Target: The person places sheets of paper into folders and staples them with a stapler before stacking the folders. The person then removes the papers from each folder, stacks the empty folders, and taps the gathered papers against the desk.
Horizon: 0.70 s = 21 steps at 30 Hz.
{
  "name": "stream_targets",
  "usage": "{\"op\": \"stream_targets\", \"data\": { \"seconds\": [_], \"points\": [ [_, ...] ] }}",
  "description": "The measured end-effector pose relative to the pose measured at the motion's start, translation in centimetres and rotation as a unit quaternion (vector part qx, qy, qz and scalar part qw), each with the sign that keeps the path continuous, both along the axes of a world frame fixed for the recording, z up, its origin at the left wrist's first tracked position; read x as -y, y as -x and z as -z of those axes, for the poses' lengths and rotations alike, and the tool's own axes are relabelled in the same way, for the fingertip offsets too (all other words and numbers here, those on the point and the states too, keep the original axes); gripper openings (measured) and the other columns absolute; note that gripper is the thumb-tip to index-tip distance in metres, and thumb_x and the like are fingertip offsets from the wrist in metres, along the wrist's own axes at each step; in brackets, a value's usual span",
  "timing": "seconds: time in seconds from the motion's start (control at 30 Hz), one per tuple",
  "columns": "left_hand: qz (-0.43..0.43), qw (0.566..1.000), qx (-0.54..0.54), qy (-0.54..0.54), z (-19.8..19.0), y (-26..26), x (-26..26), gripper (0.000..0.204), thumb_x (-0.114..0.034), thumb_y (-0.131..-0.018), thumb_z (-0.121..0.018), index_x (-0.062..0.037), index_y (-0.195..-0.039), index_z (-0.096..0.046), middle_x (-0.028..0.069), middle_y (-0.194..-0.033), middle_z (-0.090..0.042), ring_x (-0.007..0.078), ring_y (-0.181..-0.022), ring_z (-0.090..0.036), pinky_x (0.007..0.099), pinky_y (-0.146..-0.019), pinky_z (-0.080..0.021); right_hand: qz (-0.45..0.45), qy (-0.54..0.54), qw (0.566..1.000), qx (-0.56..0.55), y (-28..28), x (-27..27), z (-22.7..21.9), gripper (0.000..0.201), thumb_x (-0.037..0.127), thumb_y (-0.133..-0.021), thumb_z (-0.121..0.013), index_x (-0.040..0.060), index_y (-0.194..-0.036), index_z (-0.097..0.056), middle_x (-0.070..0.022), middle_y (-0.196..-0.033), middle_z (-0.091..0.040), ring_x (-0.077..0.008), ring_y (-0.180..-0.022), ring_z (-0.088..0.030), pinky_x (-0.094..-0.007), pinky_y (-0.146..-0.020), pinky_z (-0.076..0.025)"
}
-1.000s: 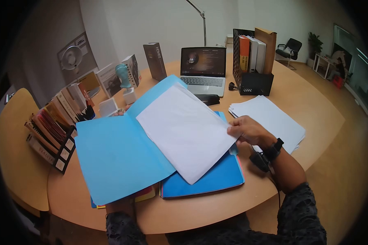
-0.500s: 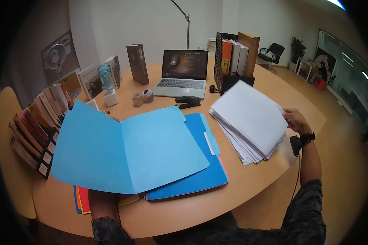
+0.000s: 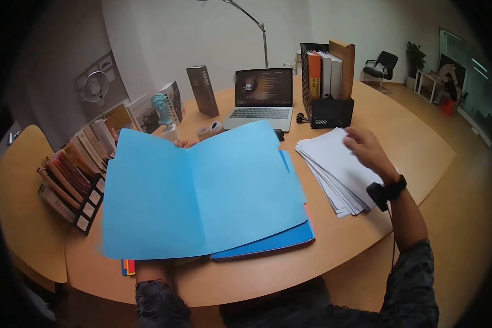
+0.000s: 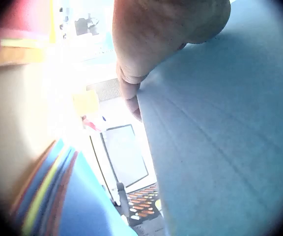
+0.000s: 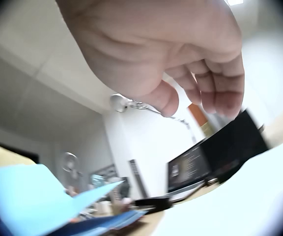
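A light blue manila folder [image 3: 246,191], spread open with bare inner faces, is held up by my left hand [image 4: 166,34]. That hand is under the fold, its fingertips [image 3: 186,144] showing at the folder's far edge. Below the folder lies a pile of folders topped by a dark blue one [image 3: 268,240]. To the right, a loosely fanned stack of white paper [image 3: 333,169] rests on the desk. Just above the stack hovers my right hand [image 3: 369,150], fingers loosely bent and nothing in them.
Beyond the folder stand a laptop [image 3: 262,95], tape rolls [image 3: 209,131] and a teal bust [image 3: 161,109]. A black file holder [image 3: 332,113] with books is behind the paper. Books in a rack [image 3: 85,205] line the left side. The desk's rounded edge [image 3: 246,298] runs in front.
The white paper that my right hand held over the folder now lies on the stack at the right, and that hand has let go. My left hand still holds the folder up.
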State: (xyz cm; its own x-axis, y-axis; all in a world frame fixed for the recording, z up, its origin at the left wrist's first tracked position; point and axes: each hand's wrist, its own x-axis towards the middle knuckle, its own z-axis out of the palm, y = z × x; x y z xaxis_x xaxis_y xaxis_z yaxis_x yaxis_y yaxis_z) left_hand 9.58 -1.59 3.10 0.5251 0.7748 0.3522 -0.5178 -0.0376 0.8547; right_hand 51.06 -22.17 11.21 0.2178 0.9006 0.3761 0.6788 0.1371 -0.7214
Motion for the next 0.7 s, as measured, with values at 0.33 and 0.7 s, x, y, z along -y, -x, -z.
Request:
{"op": "stream_targets", "data": {
  "seconds": [0.33,0.7],
  "points": [
    [-0.073,0.990,-0.123,0.013,-2.6,4.0,2.2,0.015,-0.009,-0.095,-0.053,-0.0039,-0.109,-0.057,0.0052,-0.097,-0.061,0.0156,-0.089,-0.060,0.0313,-0.079,-0.052,-0.193,0.098,0.949,-0.228,14.9,-4.6,2.2,0.036,0.019,-0.097,-0.054,-0.0102,-0.117,-0.058,-0.0174,-0.102,-0.066,-0.0210,-0.088,-0.064,-0.0337,-0.084,-0.050],
    [-0.104,0.978,-0.162,0.082,-7.7,7.7,6.1,0.028,-0.001,-0.093,-0.047,0.0019,-0.119,-0.055,0.0092,-0.103,-0.064,0.0186,-0.091,-0.063,0.0330,-0.085,-0.054,-0.196,0.124,0.877,-0.421,11.5,-4.6,3.2,0.032,0.031,-0.102,-0.044,0.0010,-0.108,-0.054,-0.0090,-0.087,-0.064,-0.0134,-0.067,-0.061,-0.0258,-0.056,-0.051]
  ]
}}
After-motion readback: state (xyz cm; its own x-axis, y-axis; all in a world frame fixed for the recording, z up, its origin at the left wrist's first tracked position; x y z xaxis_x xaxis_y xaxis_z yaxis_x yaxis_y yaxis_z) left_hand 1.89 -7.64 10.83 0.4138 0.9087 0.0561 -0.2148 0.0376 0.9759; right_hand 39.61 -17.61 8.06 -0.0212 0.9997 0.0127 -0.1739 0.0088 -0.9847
